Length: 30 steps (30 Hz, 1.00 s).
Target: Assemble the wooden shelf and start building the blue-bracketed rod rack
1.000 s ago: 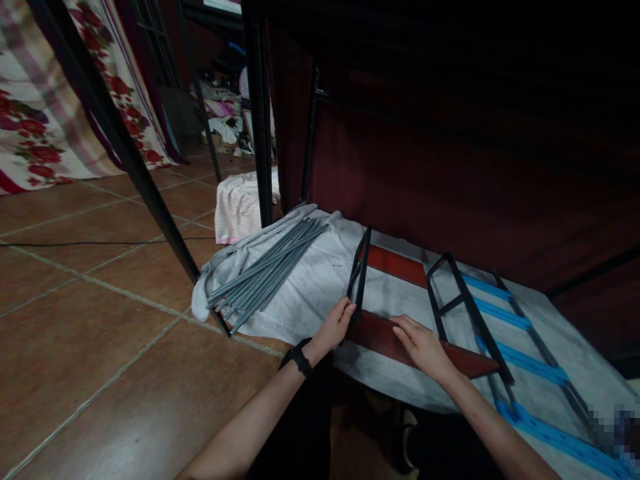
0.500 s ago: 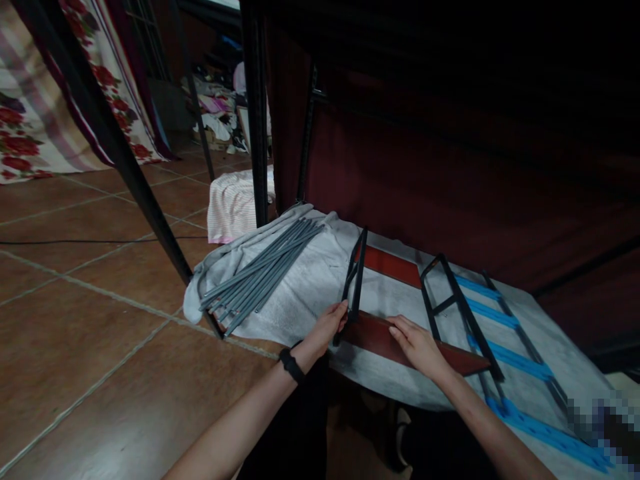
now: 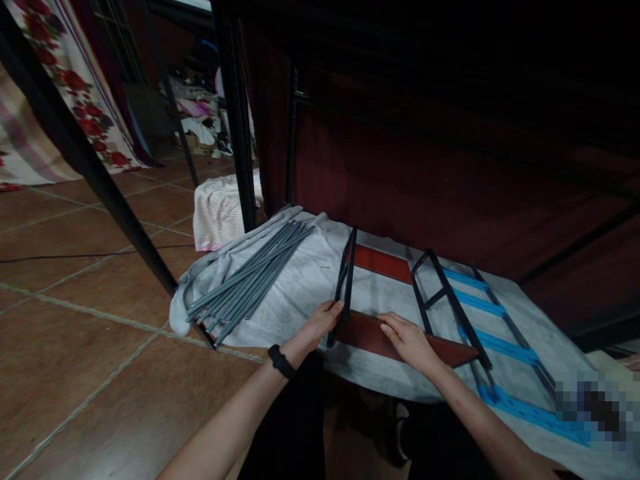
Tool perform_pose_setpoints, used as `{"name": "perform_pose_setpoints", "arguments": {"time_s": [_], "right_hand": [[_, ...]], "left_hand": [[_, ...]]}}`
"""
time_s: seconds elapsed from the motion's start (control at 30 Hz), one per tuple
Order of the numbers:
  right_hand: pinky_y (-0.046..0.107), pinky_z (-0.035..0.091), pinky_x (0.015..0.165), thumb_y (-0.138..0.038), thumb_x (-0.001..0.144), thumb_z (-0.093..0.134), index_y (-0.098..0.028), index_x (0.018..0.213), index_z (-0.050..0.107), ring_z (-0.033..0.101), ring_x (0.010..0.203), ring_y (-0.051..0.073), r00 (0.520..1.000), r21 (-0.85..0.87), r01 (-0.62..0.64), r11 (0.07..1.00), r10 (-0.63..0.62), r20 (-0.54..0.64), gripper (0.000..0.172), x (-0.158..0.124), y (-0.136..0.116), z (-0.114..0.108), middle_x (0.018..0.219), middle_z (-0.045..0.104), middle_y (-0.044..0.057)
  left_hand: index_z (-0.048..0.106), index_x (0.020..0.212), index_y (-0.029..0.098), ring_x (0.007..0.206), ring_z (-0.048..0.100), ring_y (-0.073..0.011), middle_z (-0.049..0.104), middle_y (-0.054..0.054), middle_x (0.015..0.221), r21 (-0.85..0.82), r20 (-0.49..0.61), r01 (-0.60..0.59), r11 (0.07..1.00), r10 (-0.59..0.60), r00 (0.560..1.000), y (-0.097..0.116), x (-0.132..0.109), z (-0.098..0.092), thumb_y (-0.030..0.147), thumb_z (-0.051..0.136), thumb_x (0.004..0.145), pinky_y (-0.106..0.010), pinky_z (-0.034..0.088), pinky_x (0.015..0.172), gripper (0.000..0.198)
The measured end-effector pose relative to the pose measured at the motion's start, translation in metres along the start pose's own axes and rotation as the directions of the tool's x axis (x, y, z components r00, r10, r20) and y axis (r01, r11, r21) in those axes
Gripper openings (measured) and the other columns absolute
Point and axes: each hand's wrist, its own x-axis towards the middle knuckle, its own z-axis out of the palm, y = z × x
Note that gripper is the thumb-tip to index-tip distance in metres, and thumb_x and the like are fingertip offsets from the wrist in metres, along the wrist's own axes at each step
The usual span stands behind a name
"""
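The left hand (image 3: 324,321) is curled nearly closed, with thumb and fingers pinched about the near end of a narrow black metal frame (image 3: 351,273). The right hand (image 3: 407,341) is loosely curved, its fingers laid over the upper edge of a long reddish-brown flat board (image 3: 369,337); whether the board is gripped or only steadied cannot be told.

The board is tilted on its long edge, with its left end set at the near end of the narrow frame and its right end by a black metal frame with a crossbar (image 3: 455,301). Between the far parts of both frames, a second reddish-brown board (image 3: 384,264) is seen, smooth and straight-edged.

All are borne by a soft, rumpled light-grey cloth (image 3: 295,308). To the left, slim grey round rods (image 3: 253,277) are heaped in a crisscrossed bundle. To the right, bright blue flat slats (image 3: 507,345) are laid across dark bars, ladder-like. Behind, dark maroon fabric (image 3: 400,173) is hung; brown tiles (image 3: 85,373) with pale grout are seen at left.
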Motion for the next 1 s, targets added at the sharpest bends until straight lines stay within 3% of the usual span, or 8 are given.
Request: {"name": "perform_pose_setpoints", "arguments": {"time_s": [0.07,0.2,0.4,0.6,0.77,0.83,0.9,1.0], "right_hand": [[0.033,0.047,0.085,-0.032,0.097,0.037,-0.025,0.113,0.059,0.063,0.096,0.020,1.000,0.003,0.000,1.000,0.000,0.000,0.029,0.000,-0.001,0.000,0.108,0.066,0.004],[0.033,0.047,0.084,-0.032,0.097,0.037,-0.025,0.111,0.060,0.063,0.096,0.020,1.000,0.014,0.001,1.000,-0.001,-0.002,0.028,0.000,-0.003,-0.001,0.106,0.066,0.004],[0.033,0.047,0.084,-0.030,0.096,0.039,-0.025,0.114,0.060,0.063,0.095,0.019,1.000,0.038,0.001,0.999,-0.001,-0.003,0.028,0.000,-0.003,-0.002,0.105,0.067,0.004],[0.035,0.047,0.087,-0.028,0.096,0.039,-0.024,0.116,0.059,0.062,0.098,0.020,1.000,0.004,0.029,1.000,-0.029,-0.003,0.029,0.002,-0.004,-0.002,0.107,0.066,0.004],[0.040,0.043,0.098,-0.029,0.096,0.040,-0.026,0.129,0.052,0.055,0.113,0.022,0.986,-0.006,0.072,0.997,-0.073,-0.148,0.036,-0.011,-0.012,-0.019,0.122,0.060,0.006],[0.041,0.041,0.102,-0.028,0.096,0.039,-0.027,0.130,0.053,0.051,0.119,0.022,0.955,0.009,0.024,1.000,-0.020,-0.294,0.037,-0.029,-0.004,-0.032,0.126,0.057,0.007],[0.042,0.040,0.103,-0.029,0.095,0.039,-0.027,0.126,0.057,0.051,0.119,0.022,0.883,0.044,-0.073,0.996,0.085,-0.461,0.035,-0.055,0.016,-0.046,0.126,0.058,0.007],[0.043,0.041,0.099,-0.036,0.092,0.043,-0.023,0.115,0.063,0.053,0.113,0.024,0.657,0.215,-0.268,0.939,0.342,-0.672,0.033,-0.104,0.066,-0.063,0.118,0.061,0.009]], "left_hand": [[0.054,0.076,0.016,0.053,0.040,-0.0090,0.046,0.003,0.060,0.061,0.000,-0.037,0.997,0.037,0.999,0.000,0.001,0.000,0.060,0.053,0.078,-0.022,0.030,0.050,0.044],[0.054,0.076,0.017,0.068,0.048,-0.0146,0.054,-0.002,0.070,0.274,-0.046,-0.226,0.935,0.248,0.968,-0.004,0.003,-0.002,0.049,0.048,0.085,-0.027,0.040,0.062,0.033],[0.043,0.075,0.020,0.069,0.044,-0.0134,0.045,0.002,0.070,0.455,0.139,-0.418,0.786,0.401,0.906,-0.010,0.004,-0.011,0.042,0.035,0.093,-0.027,0.039,0.069,0.029],[0.043,0.074,0.021,0.071,0.045,-0.0143,0.047,0.001,0.072,0.536,0.159,-0.437,0.722,0.422,0.892,-0.006,0.005,-0.014,0.042,0.035,0.093,-0.028,0.040,0.070,0.029],[0.053,0.080,0.019,0.074,0.053,-0.0167,0.056,-0.001,0.075,0.467,0.041,-0.347,0.814,0.371,0.928,-0.004,0.000,-0.016,0.053,0.036,0.090,-0.030,0.043,0.070,0.039],[0.057,0.085,0.018,0.081,0.057,-0.0191,0.061,-0.004,0.081,0.411,-0.030,-0.302,0.860,0.344,0.939,-0.002,0.001,-0.016,0.057,0.042,0.086,-0.031,0.045,0.072,0.042],[0.059,0.092,0.017,0.087,0.059,-0.0207,0.064,-0.006,0.088,0.343,-0.091,-0.265,0.901,0.313,0.946,0.004,0.003,-0.013,0.059,0.052,0.079,-0.032,0.047,0.073,0.045],[0.058,0.109,0.017,0.083,0.061,-0.0196,0.064,-0.003,0.086,0.242,-0.163,-0.221,0.945,0.264,0.951,0.012,0.009,-0.003,0.058,0.062,0.071,-0.032,0.048,0.074,0.056]]}}
